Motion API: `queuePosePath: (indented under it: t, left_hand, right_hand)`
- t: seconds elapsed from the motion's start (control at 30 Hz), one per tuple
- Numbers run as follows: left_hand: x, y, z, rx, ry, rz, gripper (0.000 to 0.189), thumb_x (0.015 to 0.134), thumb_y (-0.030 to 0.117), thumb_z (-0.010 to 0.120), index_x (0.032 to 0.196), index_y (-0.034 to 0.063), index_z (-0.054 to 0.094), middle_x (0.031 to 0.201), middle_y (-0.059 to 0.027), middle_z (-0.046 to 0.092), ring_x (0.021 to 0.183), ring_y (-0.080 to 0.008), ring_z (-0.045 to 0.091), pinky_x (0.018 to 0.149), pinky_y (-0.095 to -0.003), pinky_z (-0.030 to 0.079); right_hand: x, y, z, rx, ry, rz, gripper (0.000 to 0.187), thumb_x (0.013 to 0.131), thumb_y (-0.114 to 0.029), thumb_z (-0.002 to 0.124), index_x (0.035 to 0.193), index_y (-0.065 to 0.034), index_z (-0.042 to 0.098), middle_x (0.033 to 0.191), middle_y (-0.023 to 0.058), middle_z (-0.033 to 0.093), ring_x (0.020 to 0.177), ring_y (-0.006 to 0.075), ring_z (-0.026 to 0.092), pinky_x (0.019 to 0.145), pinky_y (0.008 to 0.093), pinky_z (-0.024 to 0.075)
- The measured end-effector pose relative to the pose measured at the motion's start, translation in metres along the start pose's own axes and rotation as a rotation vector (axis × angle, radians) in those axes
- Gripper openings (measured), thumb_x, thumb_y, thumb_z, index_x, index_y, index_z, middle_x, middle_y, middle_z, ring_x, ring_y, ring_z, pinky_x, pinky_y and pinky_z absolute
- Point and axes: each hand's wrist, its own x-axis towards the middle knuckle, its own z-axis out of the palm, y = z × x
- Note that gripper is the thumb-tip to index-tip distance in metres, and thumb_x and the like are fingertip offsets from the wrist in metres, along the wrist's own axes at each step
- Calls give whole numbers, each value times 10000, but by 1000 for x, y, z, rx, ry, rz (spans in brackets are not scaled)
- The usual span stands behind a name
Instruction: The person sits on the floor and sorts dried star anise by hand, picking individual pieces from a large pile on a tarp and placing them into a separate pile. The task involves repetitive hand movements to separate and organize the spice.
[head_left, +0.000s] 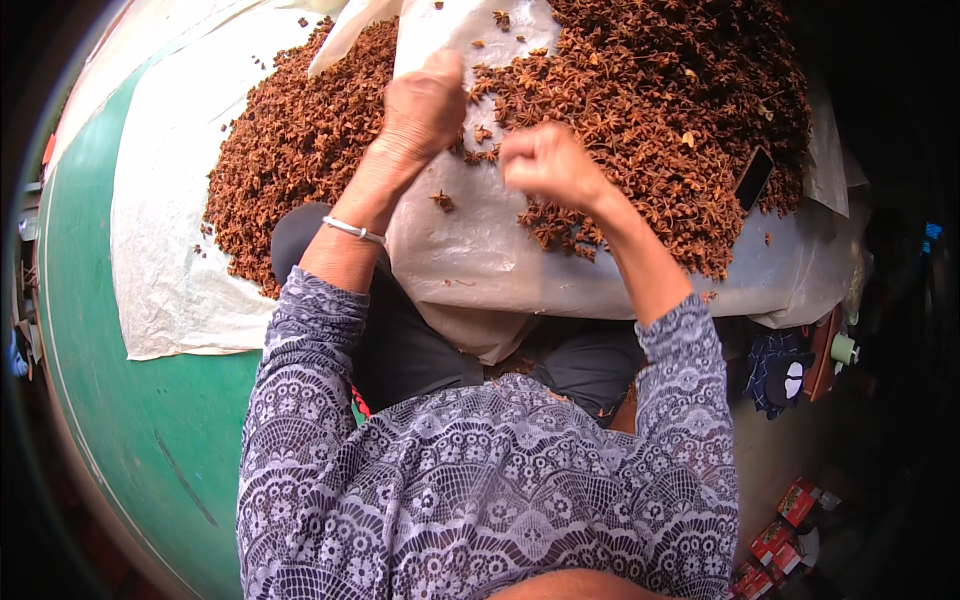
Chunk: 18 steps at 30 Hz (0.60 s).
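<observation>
My left hand, with a pale bracelet on its wrist, is raised between two heaps of dried star anise, its fingers curled. To its right, my right hand is a blurred, curled fist at the near left edge of the larger star anise heap. Whether either hand holds anything cannot be made out. The smaller star anise heap lies to the left on a white sheet. A few loose star anise pods rest on the pale plastic sheet below my hands.
A dark smartphone lies on the right edge of the larger heap. Green flooring extends at the left. At the right stand a pale green cup and a dark cloth; red boxes sit farther down.
</observation>
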Motion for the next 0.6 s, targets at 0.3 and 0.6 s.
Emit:
queuePosePath:
  t: [0.3, 0.6]
  left_hand:
    - [-25, 25, 2, -117, -449, 126, 385, 874, 199, 684, 1252, 153, 626, 1049, -110, 619, 806, -242, 672, 716, -374, 555]
    - [-4, 5, -7, -484, -412, 85, 128, 884, 176, 657, 955, 127, 752, 848, -82, 700, 754, -213, 679, 693, -370, 567]
  right_hand:
    - [-71, 18, 74, -716, 445, -21, 430, 788, -270, 726, 1194, -152, 645, 1462, 72, 450, 1392, 210, 362, 1151, 547, 220]
    - [-90, 64, 9, -921, 433, -36, 290, 790, -258, 741, 1058, -157, 690, 1386, -21, 546, 1376, 195, 394, 1173, 559, 159]
